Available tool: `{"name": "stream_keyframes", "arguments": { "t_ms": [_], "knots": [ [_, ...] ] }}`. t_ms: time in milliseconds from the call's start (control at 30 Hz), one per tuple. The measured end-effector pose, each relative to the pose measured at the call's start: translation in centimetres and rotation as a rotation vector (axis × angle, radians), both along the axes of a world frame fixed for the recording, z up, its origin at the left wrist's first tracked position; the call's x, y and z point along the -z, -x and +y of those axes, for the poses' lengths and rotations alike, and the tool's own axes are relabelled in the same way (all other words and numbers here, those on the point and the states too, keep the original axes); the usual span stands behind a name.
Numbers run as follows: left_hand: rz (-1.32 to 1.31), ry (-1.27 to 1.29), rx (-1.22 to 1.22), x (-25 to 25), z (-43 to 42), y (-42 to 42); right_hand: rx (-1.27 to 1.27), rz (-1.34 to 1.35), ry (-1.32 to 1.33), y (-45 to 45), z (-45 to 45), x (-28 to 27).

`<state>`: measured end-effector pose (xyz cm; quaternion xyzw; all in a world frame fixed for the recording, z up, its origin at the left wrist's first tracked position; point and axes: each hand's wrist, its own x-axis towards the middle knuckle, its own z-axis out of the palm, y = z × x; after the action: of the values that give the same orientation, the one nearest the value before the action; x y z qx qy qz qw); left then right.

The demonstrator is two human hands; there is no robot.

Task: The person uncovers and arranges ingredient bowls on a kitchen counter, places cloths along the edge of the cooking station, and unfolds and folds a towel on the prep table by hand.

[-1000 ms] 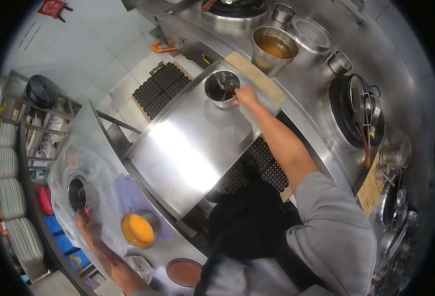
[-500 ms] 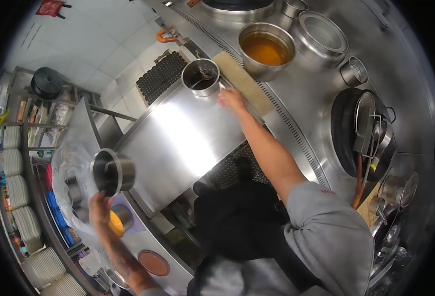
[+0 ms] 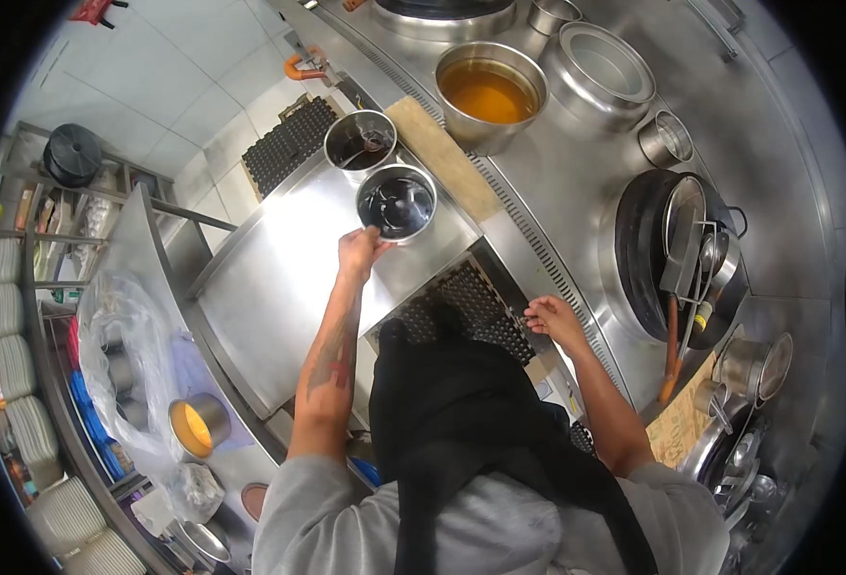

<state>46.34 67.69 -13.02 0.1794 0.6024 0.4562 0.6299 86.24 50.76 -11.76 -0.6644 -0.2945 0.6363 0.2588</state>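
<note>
My left hand (image 3: 360, 255) grips the near rim of a round steel pot (image 3: 429, 222), its fingers closed on the edge. The inside of this pot is dark and shiny; whether that is liquid, I cannot tell. Right behind it on the steel counter stands a second steel pot (image 3: 330, 158) with dark contents and a utensil in it. My right hand (image 3: 555, 322) hovers near the front edge of the stove, fingers loosely bent and slightly apart, with nothing visible in them.
A large steel bowl of amber liquid (image 3: 488, 134) stands on the stove beyond a tan board (image 3: 442, 158). To the right, a wok (image 3: 634, 259) holds a ladle and strainers. At left are a container of orange-yellow contents (image 3: 214, 414), a plastic bag (image 3: 116, 316) and stacked plates (image 3: 32, 431).
My left hand has carried the steel pot from the left side across to the other pot. My right hand has left that other pot's handle and drawn back toward me.
</note>
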Motion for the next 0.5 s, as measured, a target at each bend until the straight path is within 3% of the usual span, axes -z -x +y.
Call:
{"name": "stream_keyframes", "arguments": {
  "t_ms": [300,400,500],
  "knots": [
    [-0.031,-0.098,0.097,2.5,1.7,-0.7,-0.082,-0.025,-0.052,2.2,-0.5,0.3],
    [-0.209,0.026,0.020,0.1,-4.5,1.7,-0.182,-0.001,0.009,6.0,2.1,0.0],
    [-0.625,0.233,0.097,6.9,-19.9,8.2,-0.139,0.083,0.147,10.3,7.1,0.9]
  ]
}}
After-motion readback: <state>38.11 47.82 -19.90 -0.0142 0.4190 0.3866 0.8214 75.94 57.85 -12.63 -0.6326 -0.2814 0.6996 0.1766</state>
